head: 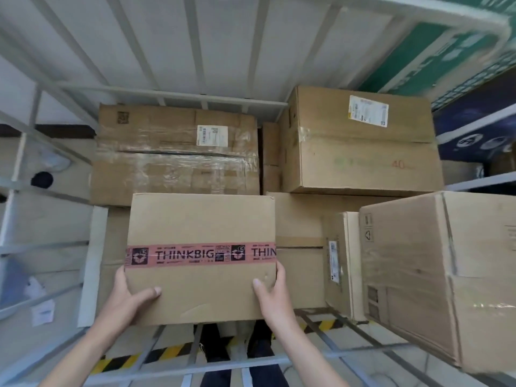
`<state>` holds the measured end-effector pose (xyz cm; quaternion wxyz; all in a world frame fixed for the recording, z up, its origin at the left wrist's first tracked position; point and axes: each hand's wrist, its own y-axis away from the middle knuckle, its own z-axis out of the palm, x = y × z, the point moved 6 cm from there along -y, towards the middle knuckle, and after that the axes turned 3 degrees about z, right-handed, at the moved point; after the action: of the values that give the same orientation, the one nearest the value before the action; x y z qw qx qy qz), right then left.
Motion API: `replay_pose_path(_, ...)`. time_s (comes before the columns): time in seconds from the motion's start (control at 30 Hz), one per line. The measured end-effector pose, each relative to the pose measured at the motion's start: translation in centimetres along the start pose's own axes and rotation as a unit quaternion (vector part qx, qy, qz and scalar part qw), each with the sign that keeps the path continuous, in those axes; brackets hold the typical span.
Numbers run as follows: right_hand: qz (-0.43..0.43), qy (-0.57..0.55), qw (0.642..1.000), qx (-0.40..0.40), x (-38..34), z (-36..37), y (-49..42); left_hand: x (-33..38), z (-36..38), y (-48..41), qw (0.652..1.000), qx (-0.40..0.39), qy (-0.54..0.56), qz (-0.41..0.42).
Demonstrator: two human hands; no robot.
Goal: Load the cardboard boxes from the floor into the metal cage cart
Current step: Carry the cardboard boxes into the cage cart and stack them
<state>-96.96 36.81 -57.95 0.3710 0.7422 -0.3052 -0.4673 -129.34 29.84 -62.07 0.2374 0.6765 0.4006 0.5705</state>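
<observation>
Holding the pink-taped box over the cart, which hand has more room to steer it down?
Left, probably. The left hand grips the taped box beside open space; the right hand sits close to a narrow upright box.

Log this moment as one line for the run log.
item: THINKBIG-taped box | left hand: grips its left edge | right hand: grips its right edge | position: held above stacked boxes in cage cart

Left hand (131, 300), right hand (272, 297): bare, forearms uncovered to frame edge. Fingers (152, 291): short plain nails. Below fingers: dark navy trouser legs (264, 378), black shoes (216, 350); detail blurred.
</observation>
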Motion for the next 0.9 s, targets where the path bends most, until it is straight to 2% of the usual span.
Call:
replay_pose_path(0.17, -0.022, 0.052, 0.998, 0.021, -0.3, 0.1, 0.3, -0.3, -0.4, -0.4, 0.999, 0.007, -0.018, -0.038)
replay_pose_path(0.3, -0.011, 0.061, 0.998, 0.029, -0.3, 0.1, 1.3, 0.0, -0.7, -0.1, 0.997, 0.029, -0.063, -0.032)
replay_pose_path(0.37, -0.01, 0.077, 0.996, 0.033, -0.6, -0.1, 2.2, 0.6, -0.4, 0.8, 0.99, 0.066, -0.123, -0.015)
replay_pose_path(0.47, -0.026, 0.076, 0.996, 0.025, -1.6, -1.1, 4.9, 3.6, 2.0, 4.2, 0.953, 0.143, -0.265, 0.015)
replay_pose_path(0.5, -0.039, 0.065, 0.997, 0.017, -2.2, -2.1, 6.2, 4.9, 3.7, 5.8, 0.947, 0.151, -0.281, 0.028)
replay_pose_path(0.6, -0.122, 0.02, 0.992, 0.02, -4.3, -7.7, 10.7, 8.7, 11.6, 11.2, 0.963, 0.068, -0.252, 0.068)
replay_pose_path(0.73, -0.237, 0.002, 0.963, 0.129, -6.1, -21.9, 16.2, 13.4, 23.1, 18.3, 0.978, -0.051, -0.156, 0.131)
replay_pose_path(0.83, -0.237, 0.021, 0.939, 0.247, -5.1, -33.9, 17.7, 16.8, 30.8, 21.8, 0.975, -0.117, -0.071, 0.173)
replay_pose_path(0.9, -0.198, 0.053, 0.922, 0.328, -3.3, -41.3, 17.0, 19.0, 35.6, 23.4, 0.972, -0.151, -0.042, 0.174)
